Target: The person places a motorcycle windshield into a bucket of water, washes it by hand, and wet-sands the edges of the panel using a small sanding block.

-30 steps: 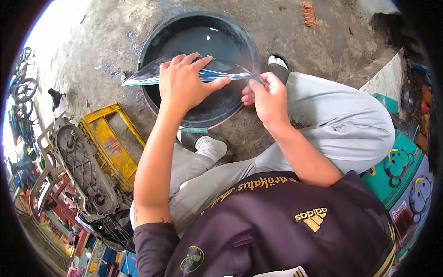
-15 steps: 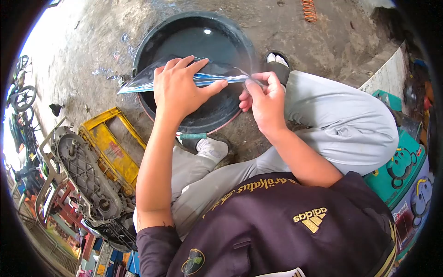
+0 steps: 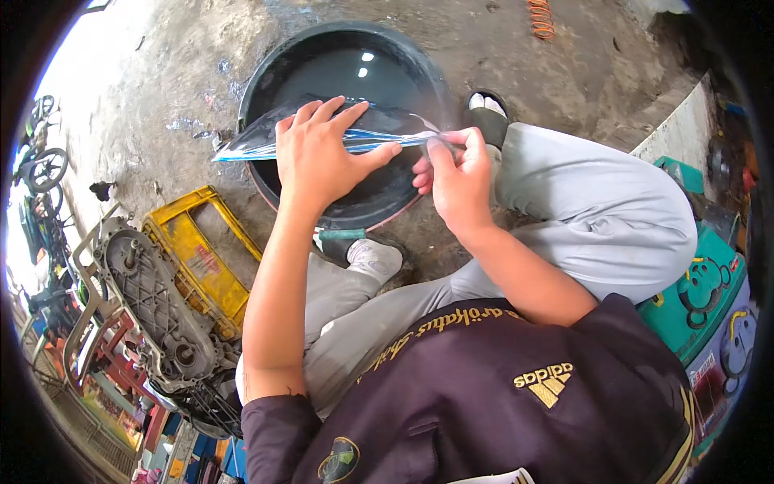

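Observation:
A flat, dark plastic bag with blue edges [image 3: 258, 139] stretches across the top of a black basin [image 3: 278, 68] filled with dark water. My left hand [image 3: 322, 157] lies spread over the middle of the bag, fingers apart, thumb under its near edge. My right hand [image 3: 453, 177] pinches the bag's right end between thumb and fingers. The bag's left tip sticks out past the basin's rim.
I squat on a concrete floor, grey trousers and sandalled feet [image 3: 484, 109] beside the basin. A yellow crate [image 3: 197, 258] and a grey engine cover [image 3: 153, 302] lie to the left. A green-handled tool [image 3: 339, 235] rests by my foot. A teal box [image 3: 697, 294] sits at right, an orange spring [image 3: 540, 20] beyond.
The hands and bag have stayed nearly still over the basin; the view shifted slightly and the bag's right end sits a little lower in my right fingers.

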Demonstrator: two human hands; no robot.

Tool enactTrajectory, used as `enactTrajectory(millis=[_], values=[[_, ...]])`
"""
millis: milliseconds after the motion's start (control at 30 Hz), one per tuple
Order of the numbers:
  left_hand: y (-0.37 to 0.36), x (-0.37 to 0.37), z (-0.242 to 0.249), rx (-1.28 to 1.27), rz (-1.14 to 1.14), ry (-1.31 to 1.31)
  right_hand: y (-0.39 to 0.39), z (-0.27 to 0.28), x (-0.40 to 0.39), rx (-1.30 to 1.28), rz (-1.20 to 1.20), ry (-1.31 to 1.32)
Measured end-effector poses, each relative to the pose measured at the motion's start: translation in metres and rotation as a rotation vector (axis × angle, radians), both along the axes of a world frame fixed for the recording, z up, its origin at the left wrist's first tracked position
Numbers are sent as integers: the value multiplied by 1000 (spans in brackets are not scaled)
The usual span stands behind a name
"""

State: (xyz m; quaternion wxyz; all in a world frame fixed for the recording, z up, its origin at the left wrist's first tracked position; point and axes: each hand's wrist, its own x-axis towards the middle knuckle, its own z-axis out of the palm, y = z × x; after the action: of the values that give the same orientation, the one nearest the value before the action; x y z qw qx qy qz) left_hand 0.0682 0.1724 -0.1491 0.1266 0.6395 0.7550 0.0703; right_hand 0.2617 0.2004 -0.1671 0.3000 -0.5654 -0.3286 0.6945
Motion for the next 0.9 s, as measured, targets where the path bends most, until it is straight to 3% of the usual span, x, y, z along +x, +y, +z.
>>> enactTrajectory(millis=[367, 833, 900], values=[[-2, 1, -6, 68, -7, 16, 9, -11, 7, 53, -101, -38], [-2, 1, -7, 79, -3, 20, 5, -5, 5, 69, 14, -25], [-4, 0, -6, 90, 1, 3, 9, -11, 8, 98, -76, -72]])
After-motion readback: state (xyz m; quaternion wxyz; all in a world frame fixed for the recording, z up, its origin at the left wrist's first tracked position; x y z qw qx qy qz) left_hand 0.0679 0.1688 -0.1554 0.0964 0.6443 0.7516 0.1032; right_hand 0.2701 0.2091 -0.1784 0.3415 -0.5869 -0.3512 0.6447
